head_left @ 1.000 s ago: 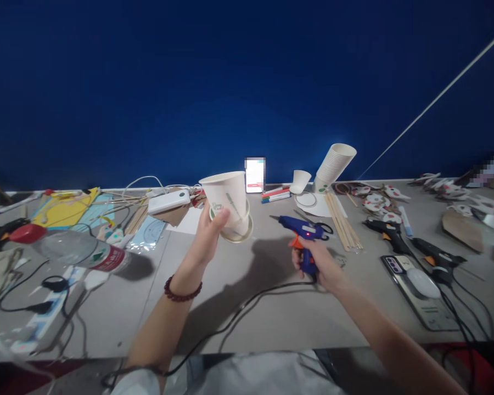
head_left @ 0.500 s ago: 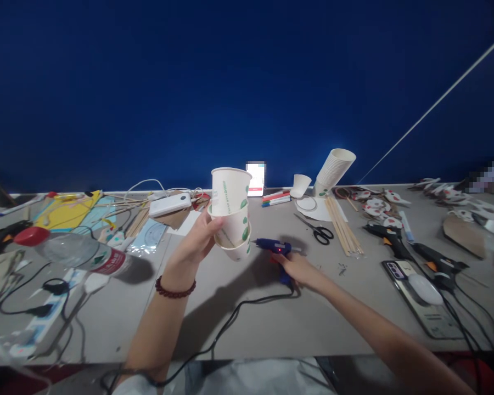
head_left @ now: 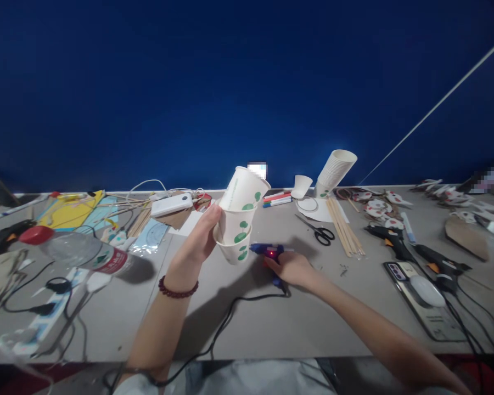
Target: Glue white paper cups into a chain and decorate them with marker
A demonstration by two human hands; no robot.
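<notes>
My left hand point(head_left: 200, 236) grips a short stack of paper cups point(head_left: 235, 226), white with green leaf prints, held above the table. The top cup point(head_left: 245, 189) leans to the right, while the lower ones sit more upright inside one another. In my right hand point(head_left: 294, 269) is a blue glue gun point(head_left: 267, 250) with a glowing red light. Its nozzle points left at the lowest cup's side, close to it; whether they touch I cannot tell. A black cord trails from the gun's handle toward the table's front edge.
Scissors point(head_left: 321, 235), wooden sticks point(head_left: 346, 227) and a tall leaning cup stack point(head_left: 336, 169) stand or lie to the right. Farther right are two black glue guns point(head_left: 391, 240) and a phone point(head_left: 422, 302). A plastic bottle point(head_left: 82, 249) and a power strip point(head_left: 51, 312) occupy the left.
The top cup has tipped to the right, and the held cups have turned, showing more leaf print. My right hand has brought the glue gun slightly left, nearer the lowest cup.
</notes>
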